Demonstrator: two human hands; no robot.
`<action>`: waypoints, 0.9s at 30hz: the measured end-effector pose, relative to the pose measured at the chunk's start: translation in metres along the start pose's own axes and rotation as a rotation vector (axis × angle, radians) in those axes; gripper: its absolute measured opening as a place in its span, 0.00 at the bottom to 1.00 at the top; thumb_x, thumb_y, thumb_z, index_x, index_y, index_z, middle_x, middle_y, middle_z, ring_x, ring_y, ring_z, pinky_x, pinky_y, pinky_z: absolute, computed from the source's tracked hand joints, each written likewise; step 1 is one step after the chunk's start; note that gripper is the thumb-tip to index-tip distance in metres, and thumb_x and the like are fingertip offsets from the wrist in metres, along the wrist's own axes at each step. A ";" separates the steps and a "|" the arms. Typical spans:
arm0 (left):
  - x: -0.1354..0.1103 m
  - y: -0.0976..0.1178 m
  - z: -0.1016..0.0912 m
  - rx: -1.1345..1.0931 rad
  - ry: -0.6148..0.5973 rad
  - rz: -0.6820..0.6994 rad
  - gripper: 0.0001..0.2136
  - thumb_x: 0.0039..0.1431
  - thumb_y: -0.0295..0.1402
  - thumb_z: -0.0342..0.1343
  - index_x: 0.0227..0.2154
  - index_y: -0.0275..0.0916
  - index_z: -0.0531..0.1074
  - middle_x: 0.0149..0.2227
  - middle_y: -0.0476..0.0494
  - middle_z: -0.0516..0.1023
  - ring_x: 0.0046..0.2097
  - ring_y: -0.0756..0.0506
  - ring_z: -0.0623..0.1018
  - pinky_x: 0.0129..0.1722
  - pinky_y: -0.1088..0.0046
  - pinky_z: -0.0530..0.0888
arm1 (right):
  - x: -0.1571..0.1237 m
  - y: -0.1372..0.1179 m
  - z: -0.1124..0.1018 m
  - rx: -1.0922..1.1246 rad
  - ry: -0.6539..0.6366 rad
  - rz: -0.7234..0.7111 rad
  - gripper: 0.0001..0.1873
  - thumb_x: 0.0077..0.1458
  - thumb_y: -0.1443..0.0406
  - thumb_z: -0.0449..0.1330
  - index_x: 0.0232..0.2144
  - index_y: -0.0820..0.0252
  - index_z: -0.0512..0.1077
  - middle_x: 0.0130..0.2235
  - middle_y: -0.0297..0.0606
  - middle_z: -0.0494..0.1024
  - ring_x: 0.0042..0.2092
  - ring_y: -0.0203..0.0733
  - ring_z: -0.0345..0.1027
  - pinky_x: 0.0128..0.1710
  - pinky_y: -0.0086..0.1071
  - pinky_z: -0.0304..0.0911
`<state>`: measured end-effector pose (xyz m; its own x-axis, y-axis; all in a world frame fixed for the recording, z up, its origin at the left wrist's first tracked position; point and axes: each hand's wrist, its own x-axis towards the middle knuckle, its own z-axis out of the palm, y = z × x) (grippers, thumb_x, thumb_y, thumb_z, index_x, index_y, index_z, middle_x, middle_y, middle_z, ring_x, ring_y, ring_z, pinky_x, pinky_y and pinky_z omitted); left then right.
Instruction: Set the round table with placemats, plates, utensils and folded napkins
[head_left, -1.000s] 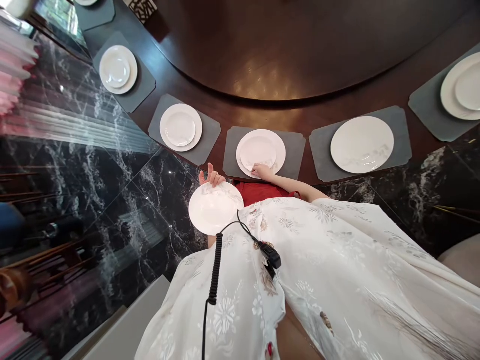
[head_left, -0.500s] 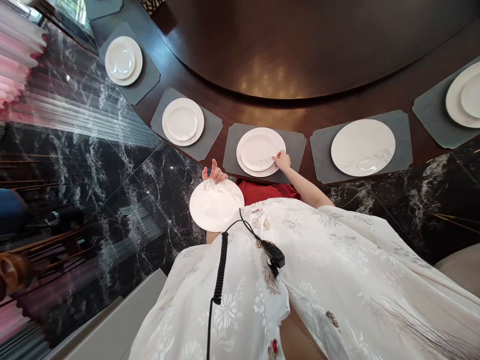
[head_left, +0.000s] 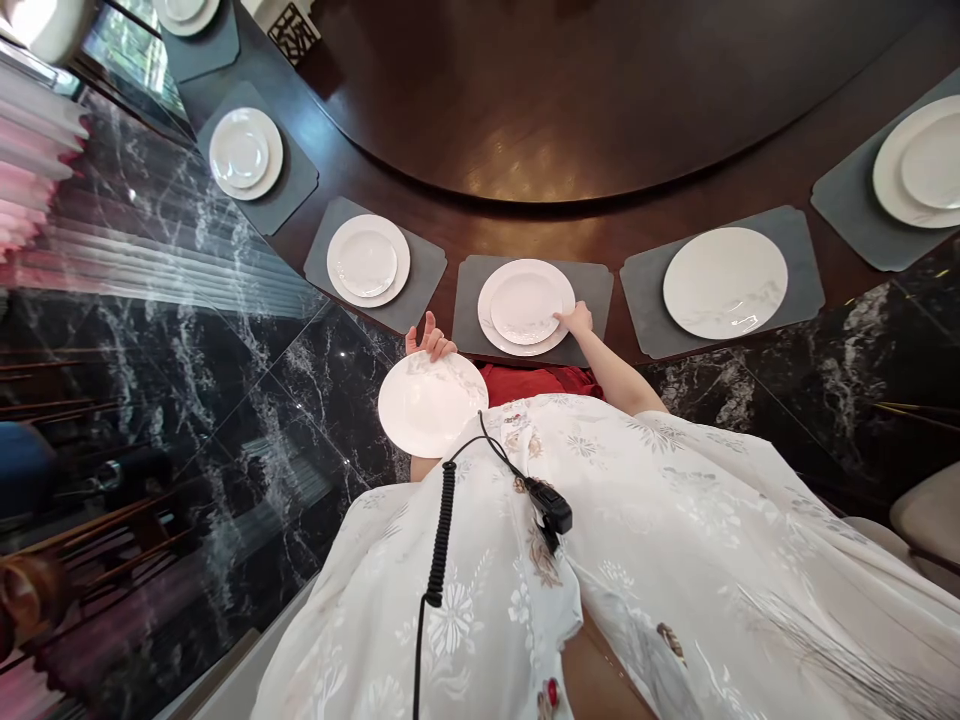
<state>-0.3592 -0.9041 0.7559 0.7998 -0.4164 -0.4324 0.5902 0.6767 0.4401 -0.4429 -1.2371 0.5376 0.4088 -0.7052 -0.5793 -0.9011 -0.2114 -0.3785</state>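
Observation:
On the grey placemat (head_left: pixel 469 300) in front of me, a smaller white plate (head_left: pixel 525 305) rests on a larger white plate (head_left: pixel 489 325). My right hand (head_left: pixel 576 319) has its fingers at the small plate's right rim, thumb on the edge. Off the table's edge to the left, my left hand (head_left: pixel 432 338) holds another white plate (head_left: pixel 431 405) with a faint floral pattern. That hand's palm and wrist are hidden under the plate, and some fingers curl over its far rim.
A single large white plate (head_left: pixel 724 280) lies on the placemat to the right. Several placemats with paired plates line the dark round table (head_left: pixel 615 235). A raised turntable (head_left: pixel 570 100) fills the table's middle. A black coiled cord (head_left: pixel 442 520) hangs over my white garment.
On the larger plate, the small plate has shifted slightly right, along with my right hand at its rim. My left hand keeps its plate in nearly the same spot. The view has tilted slightly.

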 end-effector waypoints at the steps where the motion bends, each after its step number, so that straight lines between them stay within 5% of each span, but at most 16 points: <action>1: 0.002 0.000 0.000 0.017 -0.002 0.002 0.24 0.78 0.41 0.32 0.47 0.33 0.72 0.20 0.59 0.43 0.21 0.52 0.42 0.22 0.77 0.55 | 0.003 0.001 0.000 0.002 -0.014 -0.020 0.35 0.53 0.56 0.71 0.58 0.65 0.65 0.57 0.55 0.75 0.59 0.56 0.70 0.59 0.45 0.66; 12: 0.022 0.010 0.005 0.240 -0.021 -0.040 0.24 0.77 0.38 0.31 0.43 0.36 0.74 0.21 0.57 0.40 0.24 0.50 0.38 0.24 0.70 0.51 | 0.031 -0.001 -0.017 -0.186 -0.044 -0.173 0.34 0.50 0.52 0.73 0.52 0.65 0.71 0.52 0.54 0.77 0.55 0.56 0.71 0.55 0.48 0.67; 18: 0.048 0.003 0.022 0.313 -0.081 -0.085 0.25 0.77 0.40 0.30 0.43 0.36 0.73 0.22 0.57 0.38 0.26 0.49 0.35 0.25 0.69 0.48 | -0.023 -0.029 -0.015 -0.026 0.230 -0.220 0.32 0.57 0.54 0.69 0.57 0.66 0.68 0.59 0.60 0.71 0.61 0.60 0.65 0.60 0.51 0.62; 20: 0.061 -0.004 0.034 0.306 -0.126 -0.116 0.24 0.77 0.41 0.31 0.43 0.36 0.73 0.22 0.58 0.37 0.26 0.49 0.35 0.25 0.70 0.48 | -0.060 -0.047 -0.008 0.204 0.071 -0.294 0.24 0.60 0.54 0.66 0.51 0.65 0.72 0.50 0.54 0.77 0.53 0.54 0.71 0.56 0.45 0.66; 24: 0.079 -0.030 0.060 0.390 -0.215 -0.265 0.26 0.76 0.43 0.31 0.38 0.37 0.73 0.20 0.58 0.37 0.24 0.49 0.37 0.24 0.72 0.49 | -0.135 -0.072 0.011 0.748 -0.568 -0.521 0.26 0.57 0.44 0.64 0.35 0.62 0.74 0.31 0.37 0.76 0.33 0.39 0.70 0.38 0.33 0.69; 27: 0.085 -0.057 0.074 0.528 -0.258 -0.358 0.23 0.76 0.40 0.35 0.33 0.38 0.73 0.19 0.58 0.43 0.22 0.50 0.42 0.23 0.73 0.52 | -0.164 -0.069 0.010 0.946 -0.645 -0.619 0.29 0.49 0.41 0.68 0.26 0.61 0.70 0.25 0.29 0.68 0.26 0.30 0.58 0.27 0.25 0.58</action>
<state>-0.3169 -1.0230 0.7519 0.5072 -0.7349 -0.4503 0.7448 0.1109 0.6580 -0.4466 -1.1001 0.6510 0.9511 -0.1566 -0.2663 -0.1962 0.3600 -0.9121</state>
